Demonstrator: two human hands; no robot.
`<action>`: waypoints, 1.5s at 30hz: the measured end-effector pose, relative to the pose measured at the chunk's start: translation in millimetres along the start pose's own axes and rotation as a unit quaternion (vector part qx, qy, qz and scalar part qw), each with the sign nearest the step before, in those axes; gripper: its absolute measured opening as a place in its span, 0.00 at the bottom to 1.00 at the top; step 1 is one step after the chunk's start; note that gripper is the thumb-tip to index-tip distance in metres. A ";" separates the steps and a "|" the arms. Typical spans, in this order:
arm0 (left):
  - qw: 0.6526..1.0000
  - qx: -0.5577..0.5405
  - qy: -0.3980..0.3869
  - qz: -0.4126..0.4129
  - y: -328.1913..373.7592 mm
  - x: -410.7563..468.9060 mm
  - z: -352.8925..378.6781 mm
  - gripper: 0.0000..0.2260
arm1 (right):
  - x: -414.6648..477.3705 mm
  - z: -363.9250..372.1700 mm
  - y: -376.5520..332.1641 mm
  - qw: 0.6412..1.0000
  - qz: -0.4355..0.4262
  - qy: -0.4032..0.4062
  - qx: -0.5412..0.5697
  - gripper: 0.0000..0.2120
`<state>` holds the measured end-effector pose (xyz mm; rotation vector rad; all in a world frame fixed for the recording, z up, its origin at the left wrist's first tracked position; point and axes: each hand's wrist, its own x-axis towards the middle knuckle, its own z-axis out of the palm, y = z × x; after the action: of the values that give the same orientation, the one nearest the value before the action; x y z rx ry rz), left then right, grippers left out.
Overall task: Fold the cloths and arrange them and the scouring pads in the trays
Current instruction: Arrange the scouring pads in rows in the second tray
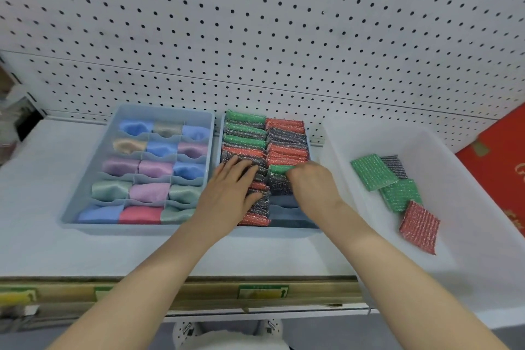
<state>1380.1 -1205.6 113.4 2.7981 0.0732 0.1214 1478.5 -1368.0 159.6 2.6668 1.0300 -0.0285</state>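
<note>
Both our hands are in the pad tray [294, 220] at centre: left hand [230, 193] flat on its left column, right hand [312, 183] gripping a green pad [279, 169] above bare compartments [284, 202]. Folded cloths [147, 167] fill the left tray [85, 176]; four pads [372, 172] lie in the right-side bin [341, 145].

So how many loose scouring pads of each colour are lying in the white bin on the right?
In the white bin:
green pads: 2
dark grey pad: 1
red pad: 1
Total: 4
</note>
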 end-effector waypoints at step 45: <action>0.977 0.047 -0.195 0.078 245.1 250.3 98.1 0.24 | -74.1 115.9 314.3 0.959 0.040 -0.180 0.217 0.32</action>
<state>1647.1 -1452.4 122.2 2.8609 -0.2400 -0.4046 1640.8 -1669.5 136.7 2.9179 0.8707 -0.7774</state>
